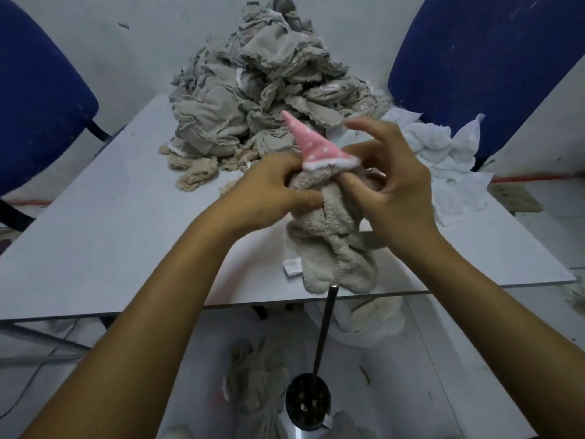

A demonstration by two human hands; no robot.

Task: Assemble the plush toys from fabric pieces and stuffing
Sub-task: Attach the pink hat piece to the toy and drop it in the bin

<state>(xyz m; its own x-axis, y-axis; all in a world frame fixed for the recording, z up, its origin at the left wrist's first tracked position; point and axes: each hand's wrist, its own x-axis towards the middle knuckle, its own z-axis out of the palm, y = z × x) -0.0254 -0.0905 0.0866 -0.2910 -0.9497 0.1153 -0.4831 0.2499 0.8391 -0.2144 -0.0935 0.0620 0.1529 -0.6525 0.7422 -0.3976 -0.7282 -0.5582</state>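
A limp beige plush toy skin (332,236) hangs above the grey table (110,223), topped by a pink cone hat with white dots (311,144). My left hand (278,188) pinches the fuzzy fabric just under the hat's white rim. My right hand (392,188) grips the toy's head from the right, thumb pressed into the fabric, index finger raised. A small white label (292,267) hangs off the toy's left side. A thin black rod (324,331) rises upright from a dark round base (308,403) on the floor, its tip just below the toy.
A tall heap of inside-out beige fabric skins (253,99) fills the table's far end. Crumpled white fabric (449,163) lies at the right. Blue chairs (38,99) stand on both sides. More beige pieces (256,381) lie on the floor below.
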